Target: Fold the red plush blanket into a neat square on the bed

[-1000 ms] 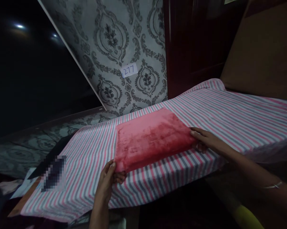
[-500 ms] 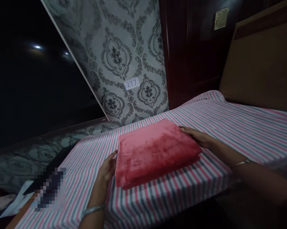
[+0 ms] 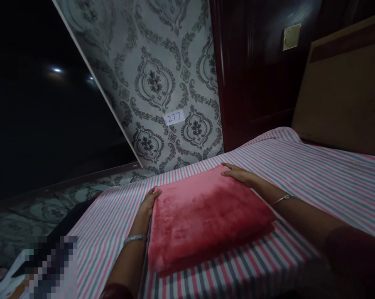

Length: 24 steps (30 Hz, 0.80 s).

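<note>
Touching one folded red plush blanket (image 3: 206, 220) at its far corners: left hand (image 3: 149, 202), right hand (image 3: 239, 175); cannot tell whether either grip is closed.

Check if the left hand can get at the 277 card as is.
Probably, perhaps with a lean: nothing visible blocks the left hand from the 277 card, though that hand must first leave the red cloth.

A folded cloth (image 3: 206, 216) shades from pink to red against a pink, grey and white striped sheet (image 3: 324, 178) and far grey medallion-patterned wallpaper (image 3: 162, 93).
</note>
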{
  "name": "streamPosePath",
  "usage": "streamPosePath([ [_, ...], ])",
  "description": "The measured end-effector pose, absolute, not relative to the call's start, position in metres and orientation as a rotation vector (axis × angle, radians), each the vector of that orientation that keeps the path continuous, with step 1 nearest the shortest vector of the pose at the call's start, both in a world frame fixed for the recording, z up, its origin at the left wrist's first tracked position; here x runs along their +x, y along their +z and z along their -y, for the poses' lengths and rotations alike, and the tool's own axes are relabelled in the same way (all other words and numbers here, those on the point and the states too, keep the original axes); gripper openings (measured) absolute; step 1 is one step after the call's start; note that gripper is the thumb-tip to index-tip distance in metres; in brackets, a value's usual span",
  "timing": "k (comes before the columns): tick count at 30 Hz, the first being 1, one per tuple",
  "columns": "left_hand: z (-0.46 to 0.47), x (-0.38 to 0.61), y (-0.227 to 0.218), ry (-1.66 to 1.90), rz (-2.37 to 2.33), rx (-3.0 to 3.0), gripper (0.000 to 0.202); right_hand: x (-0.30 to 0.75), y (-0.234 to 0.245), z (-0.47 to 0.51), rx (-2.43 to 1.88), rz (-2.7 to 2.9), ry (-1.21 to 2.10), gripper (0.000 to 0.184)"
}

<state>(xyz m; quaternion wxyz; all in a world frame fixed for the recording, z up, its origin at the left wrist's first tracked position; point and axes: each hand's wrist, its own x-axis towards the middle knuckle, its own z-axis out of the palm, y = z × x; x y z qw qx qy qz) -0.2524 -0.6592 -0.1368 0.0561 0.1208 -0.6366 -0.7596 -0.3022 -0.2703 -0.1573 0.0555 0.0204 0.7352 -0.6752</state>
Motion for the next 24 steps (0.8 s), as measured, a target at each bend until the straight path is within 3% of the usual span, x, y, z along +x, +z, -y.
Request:
streamPosePath([
  [5,0.660,-0.280,-0.147,-2.352,1.836,0.233,0.053,-0.320,-0.168,0.275,-0.075,-2.455,-2.138,0.071],
  [9,0.659,-0.292,-0.158,-2.356,1.874,0.347,0.042,-0.325,-0.187,0.272,0.012,-2.514,-2.067,0.066],
  [13,0.661,-0.298,-0.161,-2.366,1.909,0.473,0.038,-0.324,-0.187,0.262,0.114,-2.416,-1.975,0.072],
  [20,0.658,-0.272,-0.144,-2.228,1.936,0.646,0.073,-0.330,-0.161,0.256,0.143,-2.218,-1.908,0.079],
  [24,0.656,-0.240,-0.142,-2.298,1.998,0.619,0.080,-0.327,-0.168,0.257,0.084,-2.153,-2.002,0.081],
])
